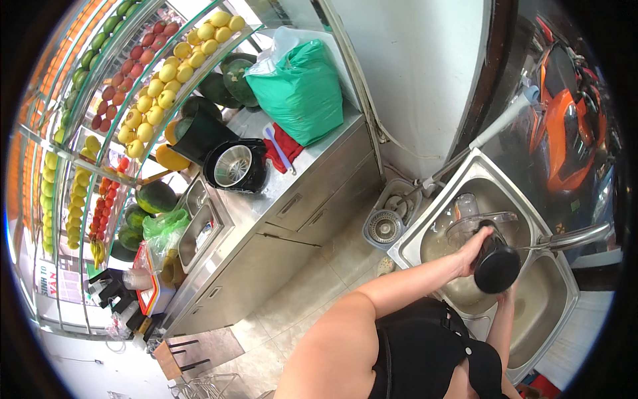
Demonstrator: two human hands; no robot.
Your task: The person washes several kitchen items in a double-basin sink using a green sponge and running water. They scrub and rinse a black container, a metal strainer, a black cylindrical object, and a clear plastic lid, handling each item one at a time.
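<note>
Over the double sink, my left hand (468, 257) grips a black cylindrical part (497, 269), probably from a juicer, with its round end facing me. Below that end, my right hand (506, 295) supports the same part; most of its fingers are hidden. Behind it, inside the left basin (433, 244), lies a clear plastic juicer lid (508, 216) with a feed chute (465, 204). From the right, a metal faucet (578, 240) reaches in close to the black part, and a thin stream of water seems to run from it.
A second basin (541, 299) adjoins on the right. A grey plumbing pipe (503, 119) slants past the sink; a grey tub (371, 237) stands on the floor. Across the aisle, a steel counter (269, 199) bears a juicer base (237, 167), a green bag (304, 95) and watermelons (155, 196).
</note>
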